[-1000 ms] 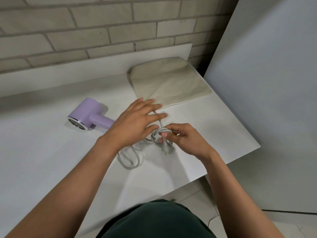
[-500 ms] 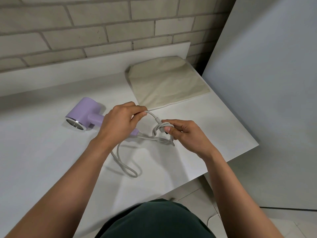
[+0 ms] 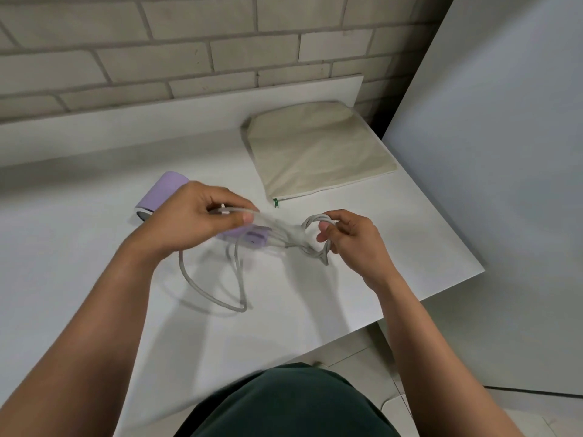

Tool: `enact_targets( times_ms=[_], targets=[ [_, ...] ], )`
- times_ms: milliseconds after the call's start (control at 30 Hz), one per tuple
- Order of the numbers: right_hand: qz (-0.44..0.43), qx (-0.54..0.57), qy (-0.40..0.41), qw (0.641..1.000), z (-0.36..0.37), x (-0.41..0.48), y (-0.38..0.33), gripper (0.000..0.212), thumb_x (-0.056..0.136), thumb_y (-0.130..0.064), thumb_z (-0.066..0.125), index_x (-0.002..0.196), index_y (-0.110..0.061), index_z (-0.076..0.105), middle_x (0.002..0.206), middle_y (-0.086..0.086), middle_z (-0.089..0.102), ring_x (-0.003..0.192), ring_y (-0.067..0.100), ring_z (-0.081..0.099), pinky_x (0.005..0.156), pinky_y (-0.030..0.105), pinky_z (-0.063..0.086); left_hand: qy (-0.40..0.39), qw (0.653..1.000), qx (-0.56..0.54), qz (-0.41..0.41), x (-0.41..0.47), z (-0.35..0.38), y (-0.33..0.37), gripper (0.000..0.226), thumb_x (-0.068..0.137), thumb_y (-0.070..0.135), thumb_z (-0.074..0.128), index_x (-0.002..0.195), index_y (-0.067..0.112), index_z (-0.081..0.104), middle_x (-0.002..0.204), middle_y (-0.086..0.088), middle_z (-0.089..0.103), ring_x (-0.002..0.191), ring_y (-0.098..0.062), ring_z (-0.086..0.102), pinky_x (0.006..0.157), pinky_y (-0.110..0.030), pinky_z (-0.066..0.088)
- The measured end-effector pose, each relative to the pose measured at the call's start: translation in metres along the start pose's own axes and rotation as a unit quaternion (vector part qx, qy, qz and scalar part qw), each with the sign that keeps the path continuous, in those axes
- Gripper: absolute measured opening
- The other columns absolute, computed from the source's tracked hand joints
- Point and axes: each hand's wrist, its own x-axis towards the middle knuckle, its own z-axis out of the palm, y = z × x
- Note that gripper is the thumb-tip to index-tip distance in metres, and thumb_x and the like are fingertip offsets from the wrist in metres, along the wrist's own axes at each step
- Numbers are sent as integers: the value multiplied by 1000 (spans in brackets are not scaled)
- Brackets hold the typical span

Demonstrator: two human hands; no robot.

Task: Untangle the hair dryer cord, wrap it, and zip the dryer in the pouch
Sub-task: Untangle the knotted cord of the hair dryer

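A lilac hair dryer [image 3: 164,192] lies on the white table [image 3: 79,279], mostly hidden behind my left hand [image 3: 192,220]. Its grey cord [image 3: 214,298] is knotted. My left hand pinches the plug end of the cord and holds it raised and taut. My right hand [image 3: 350,238] grips the small tangled loop of the cord just right of the dryer's handle. A slack loop of cord hangs down onto the table below my left hand. The beige zip pouch [image 3: 315,149] lies flat at the back right, its green zipper pull [image 3: 276,202] at the near left corner.
A brick wall [image 3: 189,52] rises behind the table's raised back ledge. A large white panel [image 3: 504,152] stands close on the right. The table's right edge [image 3: 441,298] drops to a tiled floor.
My left hand has pulled the cord's plug end up and to the left, stretching the cord from the knot. My right hand stays on the tangled loop.
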Motion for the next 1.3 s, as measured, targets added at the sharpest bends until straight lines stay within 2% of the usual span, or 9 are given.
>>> enact_targets(
  times_ms=[200, 333, 433, 633, 767, 867, 1100, 1200, 1300],
  targets=[
    [-45, 19, 18, 999, -2, 0, -7, 16, 97, -24, 69, 102, -37, 77, 88, -11, 71, 68, 9, 63, 84, 41, 56, -102, 985, 141, -8, -5, 27, -13, 14, 89, 23, 79, 98, 34, 82, 93, 29, 73, 90, 9, 65, 78, -7, 44],
    [-73, 33, 17, 997, -8, -3, -9, 20, 95, -14, 73, 106, -29, 80, 95, -12, 74, 72, 9, 63, 75, 23, 49, -123, 975, 187, -12, -1, 54, -25, 22, 99, 21, 65, 115, 31, 77, 96, 18, 73, 87, 1, 64, 80, -19, 48],
    [-116, 11, 35, 993, -10, -5, -7, 24, 90, -3, 74, 101, -24, 82, 99, -11, 75, 84, 12, 68, 80, 22, 51, -141, 968, 206, -35, -4, 74, -28, 31, 105, 17, 52, 129, 27, 69, 100, 13, 71, 83, 5, 60, 74, -8, 40],
    [-195, -16, 56, 979, -14, -9, 3, 23, 86, 5, 78, 97, -14, 83, 105, -2, 74, 100, 4, 70, 89, 15, 53, -164, 936, 309, -40, -15, 108, -34, 48, 105, 14, 45, 151, 28, 45, 148, 0, 55, 138, -24, 48, 106, -37, 43],
    [-188, -24, 41, 981, -14, -10, 14, 25, 85, 9, 77, 97, -12, 84, 105, -3, 73, 98, 5, 70, 88, 17, 54, -258, 910, 325, -2, -22, 95, -15, 54, 108, 15, 43, 159, 27, 31, 169, 11, 21, 154, -14, 24, 118, -26, 26],
    [-200, -22, 41, 979, -13, -10, 22, 26, 85, 10, 77, 97, -11, 83, 106, 0, 73, 99, 9, 71, 89, 19, 55, -301, 918, 258, -2, -27, 68, 1, 51, 104, 34, 56, 153, 38, 43, 159, 19, 41, 145, -5, 38, 119, -23, 28],
    [-230, -19, 44, 972, -14, -5, 23, 30, 84, 17, 72, 95, -10, 83, 108, -2, 71, 100, 3, 69, 87, 14, 51, -76, 996, -16, -44, -16, 43, 14, 18, 96, 19, 71, 106, 32, 77, 91, 5, 77, 88, -13, 73, 81, -34, 60],
    [-236, -8, 39, 971, -15, -4, 20, 33, 85, 17, 69, 94, -11, 83, 109, 1, 71, 101, 5, 68, 86, 14, 49, 39, 998, 27, -49, 3, 50, -1, 12, 94, 24, 73, 101, 32, 76, 87, 8, 73, 81, -6, 67, 78, -28, 55],
    [-241, 12, 35, 970, -16, -3, 16, 38, 85, 18, 69, 91, -17, 82, 110, 0, 72, 101, 6, 68, 82, 14, 48, 33, 996, 71, -45, 21, 58, -8, 30, 89, 37, 77, 118, 33, 72, 107, 13, 72, 99, -4, 65, 96, -30, 52]
  ],
)
